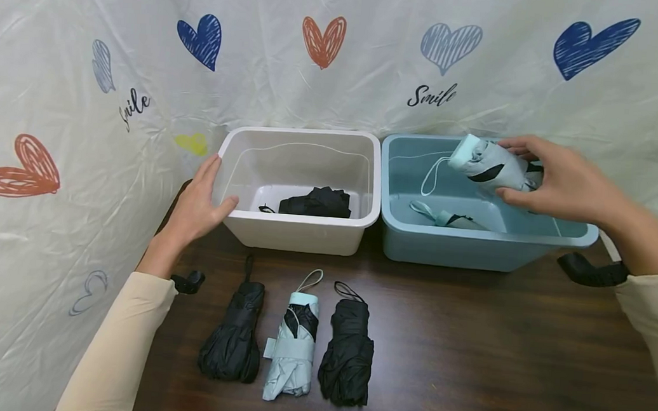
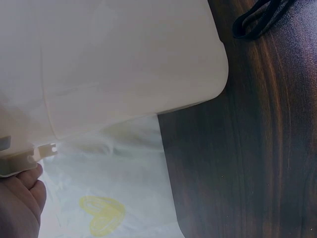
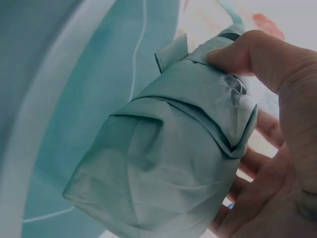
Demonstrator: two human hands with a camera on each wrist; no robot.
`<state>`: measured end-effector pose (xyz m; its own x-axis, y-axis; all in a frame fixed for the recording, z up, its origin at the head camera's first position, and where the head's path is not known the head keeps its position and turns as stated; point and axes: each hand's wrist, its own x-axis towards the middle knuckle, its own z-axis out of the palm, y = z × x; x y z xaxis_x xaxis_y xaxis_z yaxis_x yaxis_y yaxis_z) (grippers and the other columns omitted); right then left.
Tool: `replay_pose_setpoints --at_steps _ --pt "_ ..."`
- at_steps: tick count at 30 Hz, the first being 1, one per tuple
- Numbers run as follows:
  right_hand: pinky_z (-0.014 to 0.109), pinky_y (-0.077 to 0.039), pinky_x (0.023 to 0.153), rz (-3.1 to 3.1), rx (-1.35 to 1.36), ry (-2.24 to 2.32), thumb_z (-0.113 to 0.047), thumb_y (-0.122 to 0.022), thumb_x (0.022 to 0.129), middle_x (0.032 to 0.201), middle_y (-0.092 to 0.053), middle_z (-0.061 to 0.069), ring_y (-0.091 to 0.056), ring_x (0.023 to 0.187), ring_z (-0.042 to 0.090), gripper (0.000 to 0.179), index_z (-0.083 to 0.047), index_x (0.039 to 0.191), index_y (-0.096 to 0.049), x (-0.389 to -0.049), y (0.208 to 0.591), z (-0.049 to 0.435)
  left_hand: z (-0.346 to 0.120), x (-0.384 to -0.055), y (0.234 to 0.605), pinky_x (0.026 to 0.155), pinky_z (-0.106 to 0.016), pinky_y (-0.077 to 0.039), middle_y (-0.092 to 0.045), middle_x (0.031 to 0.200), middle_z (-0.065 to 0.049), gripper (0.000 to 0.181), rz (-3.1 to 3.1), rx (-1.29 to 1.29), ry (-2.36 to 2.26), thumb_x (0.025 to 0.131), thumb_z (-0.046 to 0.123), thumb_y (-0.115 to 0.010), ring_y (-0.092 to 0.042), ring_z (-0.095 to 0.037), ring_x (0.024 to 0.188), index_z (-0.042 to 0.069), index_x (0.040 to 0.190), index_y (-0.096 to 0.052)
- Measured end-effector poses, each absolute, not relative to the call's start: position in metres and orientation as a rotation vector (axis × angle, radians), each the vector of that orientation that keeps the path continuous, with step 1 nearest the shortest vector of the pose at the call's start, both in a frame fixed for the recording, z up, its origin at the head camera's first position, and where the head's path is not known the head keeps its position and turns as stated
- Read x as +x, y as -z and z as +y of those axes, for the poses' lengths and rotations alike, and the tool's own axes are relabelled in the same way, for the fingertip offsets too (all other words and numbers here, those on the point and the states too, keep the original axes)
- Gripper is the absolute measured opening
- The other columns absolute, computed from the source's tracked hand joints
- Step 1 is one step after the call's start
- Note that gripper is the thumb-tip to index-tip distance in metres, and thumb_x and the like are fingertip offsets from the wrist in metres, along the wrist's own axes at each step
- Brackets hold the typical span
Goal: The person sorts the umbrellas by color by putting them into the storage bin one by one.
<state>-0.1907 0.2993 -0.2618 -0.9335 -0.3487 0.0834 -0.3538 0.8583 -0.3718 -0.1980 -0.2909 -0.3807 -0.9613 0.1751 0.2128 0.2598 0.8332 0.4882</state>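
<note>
My right hand (image 1: 566, 177) grips a light blue folded umbrella (image 1: 495, 166) above the blue bin (image 1: 446, 245). The thumb presses one side of the fabric and the fingers curl round the other, as the right wrist view shows. Below it, another light blue umbrella (image 1: 460, 221) lies inside that bin, partly hidden by the front wall. With my left hand (image 1: 197, 203) I hold the left rim of the off-white bin (image 1: 298, 235); in the left wrist view the fingers (image 2: 32, 186) tuck under its lip. A black folded umbrella (image 1: 318, 203) lies in the off-white bin.
On the dark wooden table (image 1: 466, 368), in front of the bins, lie a black umbrella (image 1: 234, 336), a light blue umbrella (image 1: 293, 349) and another black umbrella (image 1: 348, 353). A white sheet with printed hearts (image 1: 323, 39) hangs behind and to the left.
</note>
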Motion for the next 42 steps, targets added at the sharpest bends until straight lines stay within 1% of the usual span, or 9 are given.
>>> replay_pose_setpoints --at_steps 7,15,18,20,22,25,32,37,42 --pt "0.02 -0.044 0.064 -3.041 0.598 -0.529 -0.013 -0.085 0.087 0.138 -0.06 0.033 -0.062 0.109 0.046 0.079 -0.003 0.155 -0.047 -0.204 0.267 0.305 -0.29 -0.199 0.382 0.123 -0.067 -0.032 -0.022 0.176 -0.02 0.089 -2.847 -0.348 0.799 0.095 0.035 -0.061 -0.032 -0.048 0.157 -0.003 0.167 -0.022" --pt "0.04 -0.049 0.066 -3.066 0.662 -0.342 -0.017 -0.084 0.087 0.138 -0.061 0.03 -0.065 0.097 0.038 0.076 -0.004 0.154 -0.05 -0.215 0.28 0.313 -0.292 -0.198 0.384 0.122 -0.068 -0.033 -0.023 0.175 -0.021 0.09 -2.841 -0.344 0.789 0.095 0.035 -0.061 -0.033 -0.049 0.156 -0.002 0.167 -0.022" --pt "0.054 -0.058 0.078 -3.099 0.701 -0.315 -0.015 -0.082 0.09 0.142 -0.06 0.03 -0.066 0.106 0.042 0.073 -0.002 0.154 -0.05 -0.215 0.283 0.315 -0.292 -0.198 0.385 0.122 -0.068 -0.033 -0.023 0.175 -0.021 0.089 -2.838 -0.353 0.793 0.095 0.035 -0.062 -0.034 -0.049 0.156 -0.002 0.166 -0.023" --pt "0.064 -0.056 0.089 -3.106 0.722 -0.341 -0.013 -0.08 0.092 0.145 -0.059 0.03 -0.064 0.117 0.046 0.07 -0.001 0.153 -0.05 -0.213 0.284 0.316 -0.292 -0.198 0.385 0.122 -0.067 -0.033 -0.023 0.175 -0.021 0.089 -2.837 -0.356 0.787 0.096 0.035 -0.062 -0.034 -0.049 0.156 -0.002 0.166 -0.023" --pt "0.07 -0.051 0.096 -3.1 0.726 -0.374 -0.011 -0.077 0.094 0.145 -0.06 0.031 -0.061 0.125 0.049 0.065 0.001 0.153 -0.05 -0.212 0.284 0.317 -0.292 -0.198 0.385 0.123 -0.067 -0.033 -0.024 0.175 -0.021 0.089 -2.834 -0.356 0.782 0.096 0.035 -0.062 -0.033 -0.048 0.156 -0.002 0.167 -0.023" --pt "0.071 -0.05 0.094 -3.076 0.703 -0.41 -0.01 -0.074 0.097 0.145 -0.06 0.031 -0.061 0.125 0.05 0.061 0.001 0.152 -0.051 -0.209 0.284 0.319 -0.292 -0.199 0.385 0.123 -0.067 -0.032 -0.023 0.175 -0.02 0.088 -2.836 -0.346 0.781 0.096 0.035 -0.062 -0.033 -0.048 0.157 -0.001 0.167 -0.022" --pt "0.071 -0.047 0.098 -3.079 0.652 -0.441 -0.02 -0.07 0.102 0.144 -0.061 0.031 -0.059 0.127 0.049 0.056 0.002 0.151 -0.053 -0.198 0.29 0.324 -0.291 -0.199 0.383 0.122 -0.067 -0.033 -0.023 0.175 -0.02 0.089 -2.84 -0.35 0.797 0.095 0.035 -0.061 -0.034 -0.049 0.156 -0.001 0.167 -0.022" --pt "0.07 -0.048 0.094 -3.038 0.644 -0.422 -0.022 -0.069 0.102 0.142 -0.061 0.03 -0.06 0.124 0.049 0.054 0.001 0.15 -0.056 -0.192 0.298 0.327 -0.291 -0.199 0.383 0.123 -0.067 -0.032 -0.023 0.175 -0.021 0.089 -2.835 -0.354 0.79 0.095 0.036 -0.061 -0.034 -0.049 0.156 -0.001 0.167 -0.023" --pt "0.07 -0.05 0.089 -2.98 0.624 -0.379 -0.02 -0.071 0.1 0.136 -0.062 0.032 -0.062 0.117 0.049 0.051 0.002 0.145 -0.059 -0.187 0.304 0.329 -0.293 -0.199 0.384 0.123 -0.067 -0.032 -0.023 0.176 -0.02 0.089 -2.835 -0.36 0.786 0.095 0.036 -0.061 -0.032 -0.047 0.157 0.0 0.167 -0.022"
